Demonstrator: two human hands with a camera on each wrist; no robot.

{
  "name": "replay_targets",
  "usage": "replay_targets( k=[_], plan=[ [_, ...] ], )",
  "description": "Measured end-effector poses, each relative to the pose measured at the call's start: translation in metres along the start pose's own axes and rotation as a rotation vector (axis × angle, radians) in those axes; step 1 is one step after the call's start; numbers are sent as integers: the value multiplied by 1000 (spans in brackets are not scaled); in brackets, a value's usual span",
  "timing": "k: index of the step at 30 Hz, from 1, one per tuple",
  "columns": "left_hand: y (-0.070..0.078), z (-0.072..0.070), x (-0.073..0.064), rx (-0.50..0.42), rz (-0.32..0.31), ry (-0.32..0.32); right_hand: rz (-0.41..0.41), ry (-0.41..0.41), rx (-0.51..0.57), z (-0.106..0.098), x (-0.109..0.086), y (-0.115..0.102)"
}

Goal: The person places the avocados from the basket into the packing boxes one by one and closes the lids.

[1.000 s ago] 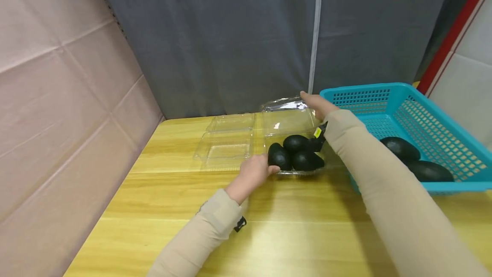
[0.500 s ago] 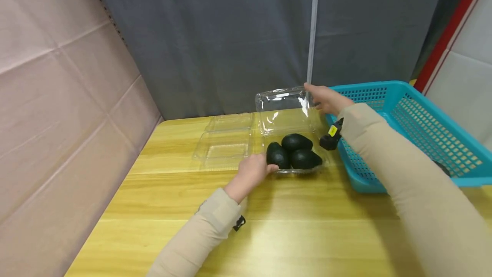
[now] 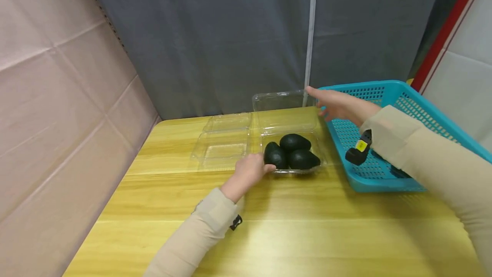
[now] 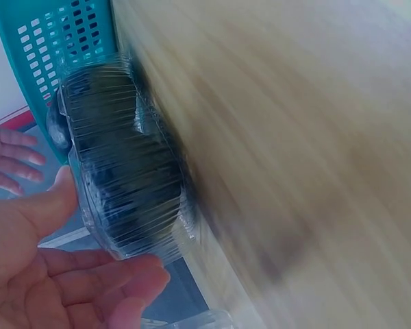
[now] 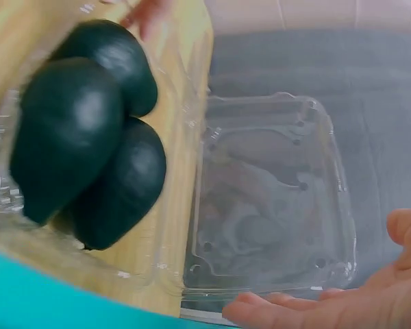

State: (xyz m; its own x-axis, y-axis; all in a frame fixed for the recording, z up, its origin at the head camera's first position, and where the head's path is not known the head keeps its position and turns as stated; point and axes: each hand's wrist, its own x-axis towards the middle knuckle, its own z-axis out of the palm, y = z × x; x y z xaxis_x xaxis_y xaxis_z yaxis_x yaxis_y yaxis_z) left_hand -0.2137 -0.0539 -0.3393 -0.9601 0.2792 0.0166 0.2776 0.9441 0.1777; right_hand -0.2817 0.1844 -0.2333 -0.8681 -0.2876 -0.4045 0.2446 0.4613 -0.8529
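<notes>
A clear plastic clamshell container (image 3: 322,159) holds several dark green avocados (image 3: 295,142), with three showing from above, and its lid (image 5: 274,205) stands raised behind them. At the front left corner, my left hand (image 3: 250,170) grips the base, thumb along the front side and fingers at the left end. My right hand (image 3: 342,104) is at the lid's right edge. Its fingers are extended and hold nothing, as the right wrist view also shows with the hand (image 5: 349,301) beside the lid.
Right of the clamshell is a blue plastic basket (image 3: 369,185) with dark avocados inside, partly hidden by the right sleeve. Another clear clamshell (image 3: 226,144) lies opened on the left of the wooden table (image 3: 300,234). A grey curtain (image 3: 215,46) hangs behind.
My right hand and forearm have shifted right, clearing the view of the avocados. The lid has swung from a forward tilt to standing up and back. My left hand stays at the corner.
</notes>
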Motion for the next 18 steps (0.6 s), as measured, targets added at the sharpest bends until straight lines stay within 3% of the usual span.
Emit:
replay_targets(
  k=[6, 11, 15, 18],
  plan=[
    [-3, -1, -2, -8, 12, -5, -49, -27, 4, 10, -15, 10],
    [-8, 0, -2, -66, 15, -35, -80, 27, -13, 23, -28, 21],
    [-15, 0, -2, -200, 0, -106, -96, 54, 42, 33, -37, 34],
    [-22, 0, -1, -388, -14, -170, -122, 68, 106, 41, -43, 45]
  ],
)
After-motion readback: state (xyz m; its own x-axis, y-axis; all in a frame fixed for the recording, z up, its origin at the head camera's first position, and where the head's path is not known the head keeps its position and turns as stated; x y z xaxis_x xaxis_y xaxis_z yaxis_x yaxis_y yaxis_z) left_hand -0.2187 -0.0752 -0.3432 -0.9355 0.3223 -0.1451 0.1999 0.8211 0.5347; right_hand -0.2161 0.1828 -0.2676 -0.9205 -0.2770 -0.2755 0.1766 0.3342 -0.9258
